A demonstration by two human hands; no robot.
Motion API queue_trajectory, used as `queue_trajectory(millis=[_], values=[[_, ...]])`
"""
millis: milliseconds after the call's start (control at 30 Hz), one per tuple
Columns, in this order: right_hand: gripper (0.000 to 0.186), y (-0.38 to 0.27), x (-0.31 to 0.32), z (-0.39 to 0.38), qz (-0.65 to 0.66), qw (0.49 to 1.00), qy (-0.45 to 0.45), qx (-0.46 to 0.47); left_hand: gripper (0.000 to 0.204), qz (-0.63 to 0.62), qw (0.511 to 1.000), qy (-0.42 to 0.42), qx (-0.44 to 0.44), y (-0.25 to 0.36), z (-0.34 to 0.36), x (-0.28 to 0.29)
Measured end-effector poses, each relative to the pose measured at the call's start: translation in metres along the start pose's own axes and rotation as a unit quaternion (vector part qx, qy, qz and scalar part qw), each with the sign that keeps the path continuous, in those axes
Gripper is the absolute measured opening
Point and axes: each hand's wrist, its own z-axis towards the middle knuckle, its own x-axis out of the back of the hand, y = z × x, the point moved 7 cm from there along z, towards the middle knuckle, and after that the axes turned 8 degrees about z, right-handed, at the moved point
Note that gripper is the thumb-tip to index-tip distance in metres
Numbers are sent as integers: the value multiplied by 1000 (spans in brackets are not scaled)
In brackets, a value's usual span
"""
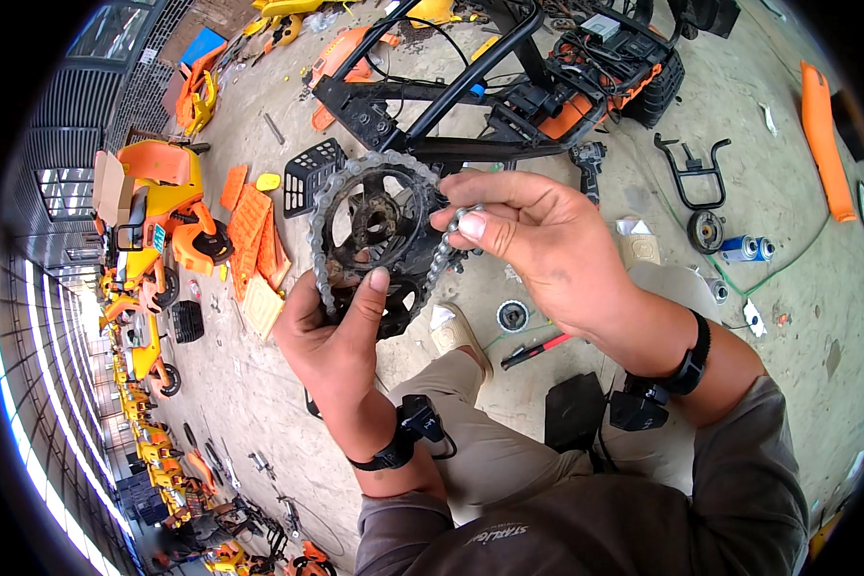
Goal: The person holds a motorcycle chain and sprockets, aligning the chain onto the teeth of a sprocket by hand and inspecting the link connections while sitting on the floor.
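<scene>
My left hand (336, 350) grips the lower left of a black, dirty sprocket wheel assembly (374, 223), its thumb over the front. A grey metal chain (322, 216) runs round the wheel's left and top and hangs down its right side. My right hand (523, 240) pinches the chain at the wheel's right between thumb and forefinger, other fingers curled behind. Part of the wheel and chain is hidden by both hands.
A black scooter frame (440, 96) lies ahead, with a drill (588, 171), black bracket (701, 187), spray cans (739, 248) and loose sprocket (512, 316) nearby. Orange panels (250, 235) and several yellow scooters (144, 240) stand or lie left. My legs are below.
</scene>
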Motion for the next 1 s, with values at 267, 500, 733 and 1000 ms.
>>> queue_trajectory(millis=[267,500,733,1000], values=[[16,-11,4,1,-130,991,3,27,18,8,1000,2,7,0,-1,1],[14,-26,-3,-1,-371,917,-55,140,19,16,1000,14,-9,-1,-1,7],[20,-12,6,6,-163,987,-11,-5,18,-1,1000,-1,12,1,-3,5],[18,5,7,2,-31,999,-5,-25,18,-13,1000,-2,-3,0,-3,4]])
